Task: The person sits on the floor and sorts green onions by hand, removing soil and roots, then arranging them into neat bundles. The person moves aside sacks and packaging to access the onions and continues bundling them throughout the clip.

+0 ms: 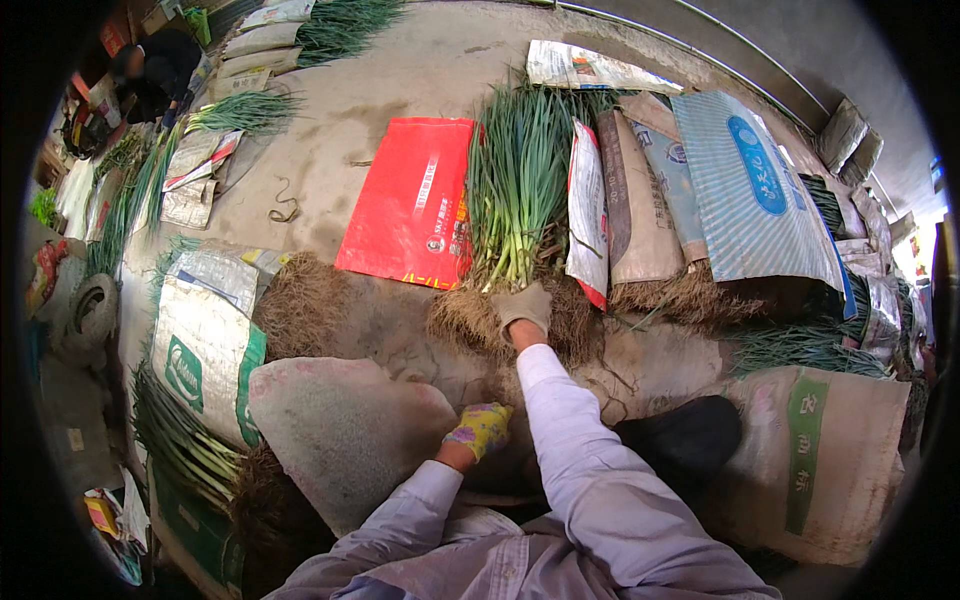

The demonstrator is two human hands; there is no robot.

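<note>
Green onions (520,170) under my gloved right hand (526,305)

My right hand, in a pale glove, reaches out and rests on the lower end of the onion bundle, where the white stalks meet the roots (465,318). Its fingers point down and away from me; their tips are hidden, so I cannot tell how far they close or whether they grip any stalks. My left hand (480,430), in a yellow patterned glove, is nearer my body, its fingers bent inward; whether they hold anything I cannot tell. Just left of it lies a worn grey pad (345,430).

The bundle lies on the floor (330,60), its tangled brown roots toward me and its long green leaves stretching away. It sits between a red sack (405,200) on its left and a narrow white sack with a red edge (588,215) on its right. Beyond that come a brown sack (637,200) and a pale blue striped sack (755,200), with roots showing below them. Near me on the right is a beige sack with a green band (855,460). On my left, a white sack with green print (205,335) lies near more roots. Far off at upper left, another person (172,65) bends down.
</note>
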